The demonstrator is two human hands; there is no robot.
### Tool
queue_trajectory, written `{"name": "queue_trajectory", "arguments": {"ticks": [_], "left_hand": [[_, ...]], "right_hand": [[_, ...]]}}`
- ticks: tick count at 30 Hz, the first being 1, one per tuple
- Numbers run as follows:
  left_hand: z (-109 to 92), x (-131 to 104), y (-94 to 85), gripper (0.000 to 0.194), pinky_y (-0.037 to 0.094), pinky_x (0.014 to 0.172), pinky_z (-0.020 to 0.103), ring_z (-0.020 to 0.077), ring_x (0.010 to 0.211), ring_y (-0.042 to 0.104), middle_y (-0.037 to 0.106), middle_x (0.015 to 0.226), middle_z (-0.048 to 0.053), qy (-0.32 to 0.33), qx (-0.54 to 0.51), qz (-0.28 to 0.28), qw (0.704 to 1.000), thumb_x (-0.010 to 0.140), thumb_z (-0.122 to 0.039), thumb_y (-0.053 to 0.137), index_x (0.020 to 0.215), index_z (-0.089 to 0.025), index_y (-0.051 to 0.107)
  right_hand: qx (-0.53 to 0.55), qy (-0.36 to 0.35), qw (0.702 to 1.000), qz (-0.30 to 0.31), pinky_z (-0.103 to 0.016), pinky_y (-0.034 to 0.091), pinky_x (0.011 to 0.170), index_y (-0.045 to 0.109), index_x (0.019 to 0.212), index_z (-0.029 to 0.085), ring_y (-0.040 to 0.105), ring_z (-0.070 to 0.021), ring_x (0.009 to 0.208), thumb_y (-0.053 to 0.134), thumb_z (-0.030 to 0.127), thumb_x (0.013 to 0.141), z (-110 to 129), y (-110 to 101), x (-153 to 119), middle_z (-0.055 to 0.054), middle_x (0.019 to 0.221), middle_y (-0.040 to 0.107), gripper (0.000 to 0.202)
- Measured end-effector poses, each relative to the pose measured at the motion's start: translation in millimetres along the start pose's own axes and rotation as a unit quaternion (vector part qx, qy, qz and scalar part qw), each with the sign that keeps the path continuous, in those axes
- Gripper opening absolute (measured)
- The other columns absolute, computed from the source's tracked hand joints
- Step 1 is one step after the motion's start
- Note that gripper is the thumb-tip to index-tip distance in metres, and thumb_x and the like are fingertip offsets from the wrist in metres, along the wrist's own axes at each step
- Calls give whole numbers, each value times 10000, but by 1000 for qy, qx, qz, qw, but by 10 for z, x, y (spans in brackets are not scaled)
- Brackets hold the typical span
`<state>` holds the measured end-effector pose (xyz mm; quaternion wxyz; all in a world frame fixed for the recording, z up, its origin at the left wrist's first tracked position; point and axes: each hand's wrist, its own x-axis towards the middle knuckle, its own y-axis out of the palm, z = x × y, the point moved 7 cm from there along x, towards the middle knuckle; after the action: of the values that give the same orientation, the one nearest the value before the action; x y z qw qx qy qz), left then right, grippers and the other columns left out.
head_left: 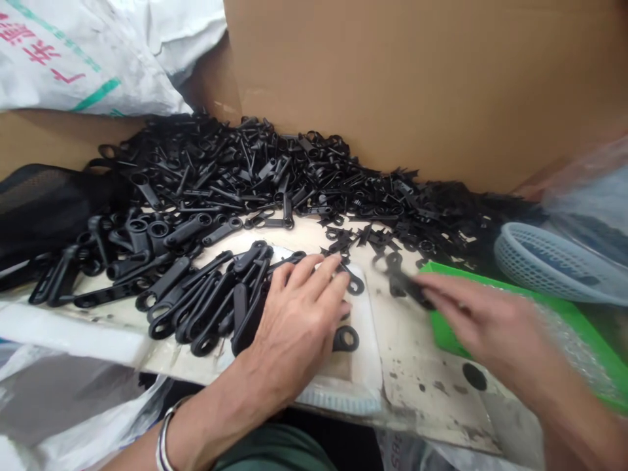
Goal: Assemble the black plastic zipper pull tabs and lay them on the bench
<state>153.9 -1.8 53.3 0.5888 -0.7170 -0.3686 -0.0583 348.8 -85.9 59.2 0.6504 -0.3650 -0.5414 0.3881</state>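
My left hand (304,314) lies over several black plastic lever-like pieces, fingers extended and slightly bent, touching them. Ring ends of black pieces (346,339) poke out beyond its fingertips, above a white pad (366,366). Left of that hand, a row of black ring-ended levers (206,301) leans together on the table. My right hand (490,320), smeared by motion, pinches a black ring-ended lever (409,286) beside the green bin. What lies under my left palm is hidden.
A large heap of black pieces (235,163) rests against a cardboard wall (417,78). The green bin (444,330) holds clear plastic, with a pale blue basket (540,261) behind it. A white printed sack (98,59) lies at the back left.
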Motion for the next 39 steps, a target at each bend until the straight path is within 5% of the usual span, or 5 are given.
{"name": "queue_trajectory", "arguments": {"ticks": [7,17,23,31,39], "left_hand": [[-4,-57,162,184,410,610,245,133,688,572,663,781,3,-141,-373,256,881,956,-261,537,980,-172,696],[305,-213,256,297,481,578,194,105,631,603,705,845,82,-417,-664,73,616,859,-332,709,1030,-96,653],[322,-297,244,283,524,645,198,105,670,617,728,921,100,-456,-685,72,563,900,-328,681,1082,-112,703],[250,-311,353,301,601,809,322,203,850,711,743,1062,161,-484,-707,73,511,866,-205,704,1153,-114,702],[-5,-171,471,356,568,886,277,201,1044,675,718,1168,127,-445,-730,118,505,856,-163,713,1211,-160,691]], "right_hand": [[263,-18,946,191,-256,549,696,770,962,274,709,-165,802,578,352,935,331,126,295,-6,928,776,209],[-72,133,963,222,-453,520,919,649,1158,167,635,-229,1066,603,357,963,-253,965,1298,-92,1209,650,276],[-78,153,959,223,-439,550,885,613,1229,165,644,-225,1044,619,355,959,-275,1036,1338,-98,1234,630,330],[99,150,982,55,-462,457,1034,698,1154,210,598,-248,1164,503,233,997,-174,392,646,-105,1220,662,251],[397,266,875,-77,-411,647,786,752,1108,182,759,-239,865,642,358,905,72,287,-304,-106,1048,771,291]]}}
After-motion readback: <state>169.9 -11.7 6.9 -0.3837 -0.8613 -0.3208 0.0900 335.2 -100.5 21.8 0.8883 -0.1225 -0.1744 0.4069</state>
